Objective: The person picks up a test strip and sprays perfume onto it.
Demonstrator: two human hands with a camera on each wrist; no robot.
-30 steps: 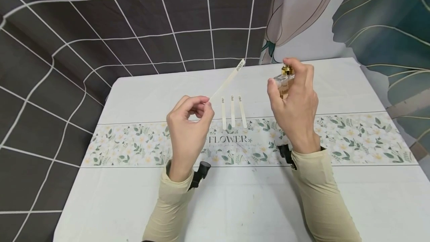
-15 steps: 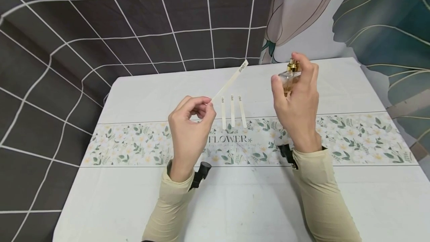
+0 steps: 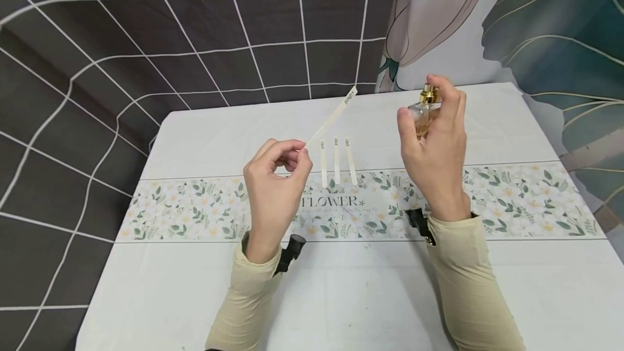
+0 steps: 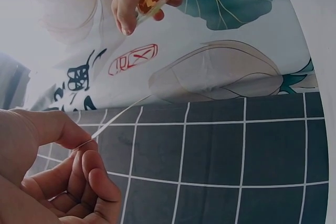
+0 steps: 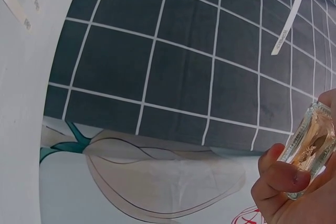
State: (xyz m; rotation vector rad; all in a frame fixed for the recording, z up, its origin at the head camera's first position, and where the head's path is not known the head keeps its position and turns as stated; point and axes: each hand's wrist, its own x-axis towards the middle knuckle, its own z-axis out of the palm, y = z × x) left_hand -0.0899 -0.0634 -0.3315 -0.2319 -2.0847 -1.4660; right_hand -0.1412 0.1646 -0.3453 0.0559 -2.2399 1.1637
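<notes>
My left hand (image 3: 275,194) pinches the lower end of a white paper perfume test strip (image 3: 333,116) between thumb and forefinger. The strip slants up to the right, its printed end uppermost. Held upright in my right hand (image 3: 436,164) is a small glass perfume bottle (image 3: 422,118) with amber liquid. One finger rests on its gold spray top (image 3: 429,92), level with the strip's tip and well apart from it. The right wrist view shows the bottle (image 5: 312,148) gripped at the lower right and the strip (image 5: 290,22) hanging in at the top.
Three more test strips (image 3: 337,161) lie side by side on the white table (image 3: 341,297), between the hands. They overlap a floral printed band (image 3: 185,210) with the word FLOWER. Behind stand a dark grid-patterned cloth (image 3: 205,31) and a flowered curtain (image 3: 434,15).
My right hand has shifted a little to the right with the bottle, widening the gap to the strip. The left hand and its strip have barely moved.
</notes>
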